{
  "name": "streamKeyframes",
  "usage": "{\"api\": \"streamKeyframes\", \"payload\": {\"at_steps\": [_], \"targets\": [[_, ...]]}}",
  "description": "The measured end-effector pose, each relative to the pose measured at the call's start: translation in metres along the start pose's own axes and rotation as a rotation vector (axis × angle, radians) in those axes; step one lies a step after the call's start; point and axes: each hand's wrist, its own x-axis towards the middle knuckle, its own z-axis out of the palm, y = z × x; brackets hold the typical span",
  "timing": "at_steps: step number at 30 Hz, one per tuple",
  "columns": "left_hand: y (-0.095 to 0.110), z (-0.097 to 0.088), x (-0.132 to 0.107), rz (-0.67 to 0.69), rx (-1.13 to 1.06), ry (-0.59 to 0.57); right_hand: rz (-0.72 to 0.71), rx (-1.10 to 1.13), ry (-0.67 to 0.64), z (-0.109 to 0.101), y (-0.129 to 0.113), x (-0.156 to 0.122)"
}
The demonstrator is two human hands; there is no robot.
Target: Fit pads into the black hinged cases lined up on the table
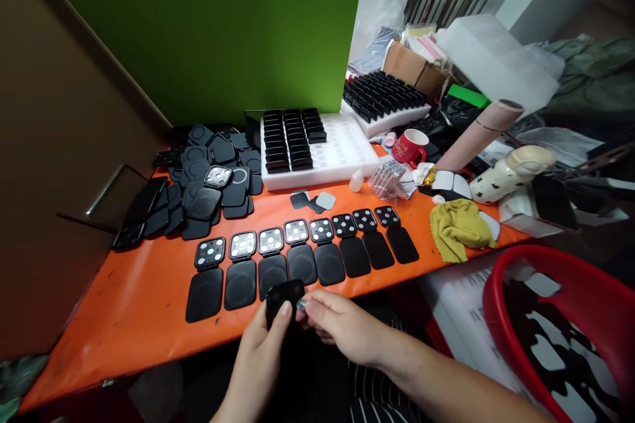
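My left hand (260, 357) grips a small black square case (284, 297) at the front edge of the orange table (124, 304). My right hand (337, 324) meets it from the right, with the fingertips pinched on a small silver metal piece (301, 304) against the case. Just beyond my hands lies a row of several opened black cases (297, 254), each with a lid half holding round discs and a flat black half toward me. Both hands are below the row, close to the middle of it.
A heap of black cases (208, 172) lies at back left. A white foam tray (342, 145) holds stacked black parts, and a second tray (384, 102) stands behind. A red mug (411, 145), a yellow cloth (459, 228) and a red basket (560, 324) are to the right.
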Motion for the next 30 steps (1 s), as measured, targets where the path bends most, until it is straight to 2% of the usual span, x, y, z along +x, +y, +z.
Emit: {"api": "streamKeyframes", "payload": {"at_steps": [3,5,8,12,14,16,20,24,26,28,30], "targets": [[-0.001,0.0,0.001,0.006,0.001,0.054,-0.019,0.011,0.075,0.002,0.003,0.003],[-0.006,0.0,0.0,0.115,0.148,0.069,-0.09,-0.117,0.147,0.002,0.003,0.004],[-0.013,-0.001,-0.002,0.318,0.383,0.003,-0.144,-0.272,0.198,-0.001,0.0,0.004],[-0.017,-0.004,-0.002,0.479,0.659,-0.052,-0.144,-0.305,0.213,-0.008,-0.003,0.005],[-0.016,-0.005,-0.002,0.54,0.789,-0.073,-0.11,-0.22,0.194,-0.01,-0.003,0.005],[-0.015,-0.005,-0.003,0.585,0.874,-0.091,-0.018,-0.053,0.139,-0.011,-0.002,0.005],[-0.014,-0.002,-0.006,0.636,0.908,-0.105,0.167,0.359,0.1,-0.008,0.002,0.006],[-0.015,0.002,-0.007,0.618,0.799,-0.136,0.161,0.586,0.173,-0.002,0.007,0.006],[-0.014,0.005,-0.006,0.541,0.656,-0.165,0.145,0.624,0.193,-0.001,0.008,0.007],[-0.009,0.008,-0.002,0.363,0.423,-0.167,0.125,0.611,0.168,-0.001,0.008,0.006],[-0.004,0.008,0.002,0.129,0.128,-0.152,0.094,0.525,0.129,-0.002,0.006,0.005]]}}
